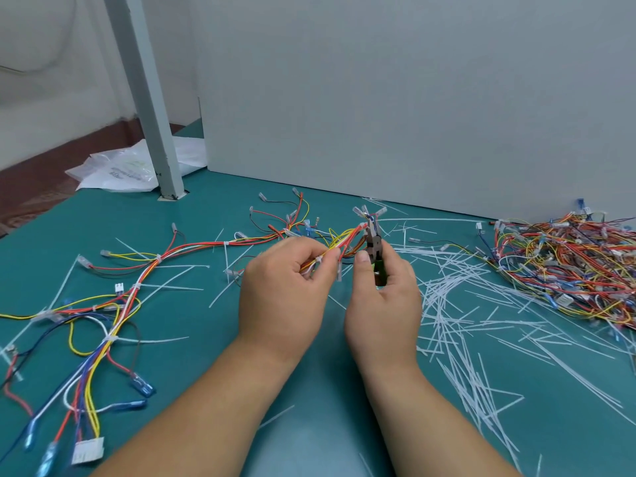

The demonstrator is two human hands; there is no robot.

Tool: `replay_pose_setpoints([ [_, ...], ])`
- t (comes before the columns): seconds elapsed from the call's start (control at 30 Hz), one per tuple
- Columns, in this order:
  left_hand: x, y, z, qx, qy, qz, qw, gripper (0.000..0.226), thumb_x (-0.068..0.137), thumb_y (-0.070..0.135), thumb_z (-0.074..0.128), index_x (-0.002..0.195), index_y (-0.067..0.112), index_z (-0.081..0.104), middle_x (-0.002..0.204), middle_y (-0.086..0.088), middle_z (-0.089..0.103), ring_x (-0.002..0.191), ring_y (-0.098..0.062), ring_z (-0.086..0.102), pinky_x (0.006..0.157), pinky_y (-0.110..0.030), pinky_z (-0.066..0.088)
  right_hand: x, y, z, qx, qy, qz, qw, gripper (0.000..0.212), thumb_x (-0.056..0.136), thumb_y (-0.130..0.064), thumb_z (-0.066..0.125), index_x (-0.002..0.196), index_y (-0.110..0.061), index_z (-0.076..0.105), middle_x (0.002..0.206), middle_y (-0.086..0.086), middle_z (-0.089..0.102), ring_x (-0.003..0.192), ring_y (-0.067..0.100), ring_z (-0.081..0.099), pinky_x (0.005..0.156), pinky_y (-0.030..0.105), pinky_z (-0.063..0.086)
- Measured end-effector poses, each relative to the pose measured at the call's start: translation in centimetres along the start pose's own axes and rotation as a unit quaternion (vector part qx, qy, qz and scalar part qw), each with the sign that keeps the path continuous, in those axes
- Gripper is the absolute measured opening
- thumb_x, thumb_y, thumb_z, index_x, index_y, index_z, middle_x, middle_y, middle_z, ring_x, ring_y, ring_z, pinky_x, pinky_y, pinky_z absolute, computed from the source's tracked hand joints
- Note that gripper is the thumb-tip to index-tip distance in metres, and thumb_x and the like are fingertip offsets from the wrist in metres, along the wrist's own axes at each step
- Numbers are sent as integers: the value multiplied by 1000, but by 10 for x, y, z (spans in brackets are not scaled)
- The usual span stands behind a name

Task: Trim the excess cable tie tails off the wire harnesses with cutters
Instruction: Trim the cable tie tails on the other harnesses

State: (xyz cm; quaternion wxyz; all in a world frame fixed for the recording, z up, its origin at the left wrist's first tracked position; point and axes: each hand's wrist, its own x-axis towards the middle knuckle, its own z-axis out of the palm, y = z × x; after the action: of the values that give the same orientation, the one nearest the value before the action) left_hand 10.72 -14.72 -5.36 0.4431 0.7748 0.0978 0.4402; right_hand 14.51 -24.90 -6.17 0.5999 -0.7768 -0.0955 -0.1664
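One wire harness [192, 251] is pinched between thumb and fingertips of the left hand [285, 287], its long axis trailing left and near across the tabletop [309, 390]. One pair of cutters [374, 244] is gripped in the curled right hand [385, 297], just right of the pinch, nose pointed far. A harness pile [568, 266] is heaped far right, beside countless cut tails [457, 304]

teal table [220, 208] | grey panel [413, 98] | post [144, 98] | brown floor [41, 173]
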Motion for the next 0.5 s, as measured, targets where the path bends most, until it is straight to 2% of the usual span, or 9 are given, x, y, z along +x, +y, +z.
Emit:
replay_pose_setpoints([
  [0.17,0,2,-3,49,-19,50,997,14,91,26,73,78,21,75,69,6,62,63,-14,55,59,-38,46,3,0,-1,-17,6,17,1000,29,102,-29,60,130,-27,70,106,-2,62,93,6,57,81,12,41],
  [0.27,0,4,-3,62,-16,62,996,10,91,23,74,81,20,76,70,6,59,61,-12,49,59,-36,44,3,-1,-2,-16,7,31,999,30,102,-31,60,131,-28,70,108,-3,62,95,11,59,92,29,47],
  [0.4,1,4,-5,56,1,74,996,8,91,22,73,84,20,77,71,8,54,62,-11,47,61,-26,41,4,-3,-3,-39,0,41,998,30,102,-36,60,129,-30,70,108,-5,61,99,19,60,100,49,47],
  [0.43,2,4,-5,51,5,72,996,7,92,23,73,86,20,77,72,9,53,64,-10,48,62,-23,41,4,-4,-4,-43,-3,42,998,28,102,-35,59,128,-30,70,108,-5,61,99,20,60,99,50,47],
  [0.5,3,3,-6,40,15,64,997,8,91,24,72,89,20,78,73,12,52,67,-7,51,64,-14,38,5,-3,-5,-40,-14,38,998,24,103,-34,59,122,-28,72,104,-3,61,94,18,59,95,45,48],
])
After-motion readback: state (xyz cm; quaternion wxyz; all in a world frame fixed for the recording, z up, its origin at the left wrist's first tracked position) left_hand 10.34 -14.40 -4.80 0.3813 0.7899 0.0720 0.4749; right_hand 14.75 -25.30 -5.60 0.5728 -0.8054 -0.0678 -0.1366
